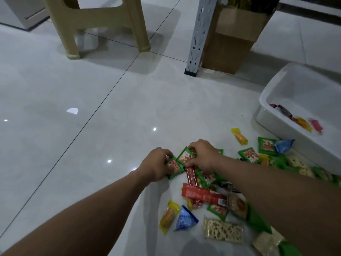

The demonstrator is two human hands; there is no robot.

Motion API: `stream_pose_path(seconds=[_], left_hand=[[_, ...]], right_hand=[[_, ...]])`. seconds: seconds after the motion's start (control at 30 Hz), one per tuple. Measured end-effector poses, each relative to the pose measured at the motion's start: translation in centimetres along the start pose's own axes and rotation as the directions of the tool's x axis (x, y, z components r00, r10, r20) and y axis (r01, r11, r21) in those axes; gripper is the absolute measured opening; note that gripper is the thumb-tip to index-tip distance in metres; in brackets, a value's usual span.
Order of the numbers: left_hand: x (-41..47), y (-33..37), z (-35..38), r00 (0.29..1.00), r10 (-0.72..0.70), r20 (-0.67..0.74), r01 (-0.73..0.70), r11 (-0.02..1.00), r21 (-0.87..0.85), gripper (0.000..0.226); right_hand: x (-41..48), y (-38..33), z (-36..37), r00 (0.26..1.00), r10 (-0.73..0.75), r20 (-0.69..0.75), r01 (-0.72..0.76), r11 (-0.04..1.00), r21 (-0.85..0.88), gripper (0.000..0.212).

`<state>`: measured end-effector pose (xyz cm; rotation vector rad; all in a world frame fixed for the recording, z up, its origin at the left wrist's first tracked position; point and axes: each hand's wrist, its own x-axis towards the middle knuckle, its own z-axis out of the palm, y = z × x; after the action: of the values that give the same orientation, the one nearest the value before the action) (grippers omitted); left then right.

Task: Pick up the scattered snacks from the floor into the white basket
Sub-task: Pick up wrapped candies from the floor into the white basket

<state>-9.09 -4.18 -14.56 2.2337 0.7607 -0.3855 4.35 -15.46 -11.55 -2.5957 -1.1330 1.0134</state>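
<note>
At three o'clock the white basket (263,97) is running off the right edge, and the wrappers (304,124) inside it are smearing into blur. At eleven and one, the stool (103,21) and cardboard box (230,43) are being cropped by the top edge. At four, the right forearm (276,183) is covering part of the snacks (203,195). The fingertips of the left hand (156,163) and right hand (203,154) are hiding behind the green packets (186,157), whose print is showing too small to read.

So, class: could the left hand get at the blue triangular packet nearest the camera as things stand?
Probably yes: the blue packet lies uncovered on the floor beside that forearm, but the left hand grips a green packet.
</note>
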Motion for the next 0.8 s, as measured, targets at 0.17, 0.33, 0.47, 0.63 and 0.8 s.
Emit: stream_pose_path(seconds=[0.17, 0.33, 0.47, 0.63, 0.8], left_hand=[[-0.2, 0.3, -0.1, 1.000, -0.018, -0.024, 0.018, 1.000, -0.022, 0.035], [-0.9, 0.6, -0.3, 0.998, -0.049, -0.037, 0.039, 0.974, -0.221, 0.033], [-1.1, 1.1, -0.7, 0.991, -0.061, -0.117, 0.019, 0.944, -0.331, 0.029], [-0.5, 2.8, -2.0, 0.967, -0.092, -0.238, -0.033, 0.879, -0.475, 0.021], [0.8, 6.2, -3.4, 0.951, -0.113, -0.287, -0.106, 0.752, -0.650, 0.022]], right_hand=[[0.0, 0.0, -0.1, 0.997, 0.066, 0.030, -0.069, 0.992, 0.105, 0.041], [0.2, 0.3, 0.0, 0.996, 0.074, -0.043, -0.063, 0.975, 0.212, 0.037], [0.2, 0.5, -0.4, 0.984, 0.107, -0.144, -0.059, 0.950, 0.306, 0.037], [-0.1, 0.8, -2.5, 0.953, 0.155, -0.259, -0.017, 0.886, 0.463, 0.034], [-1.0, 2.2, -5.7, 0.912, 0.243, -0.332, 0.003, 0.803, 0.597, 0.027]])
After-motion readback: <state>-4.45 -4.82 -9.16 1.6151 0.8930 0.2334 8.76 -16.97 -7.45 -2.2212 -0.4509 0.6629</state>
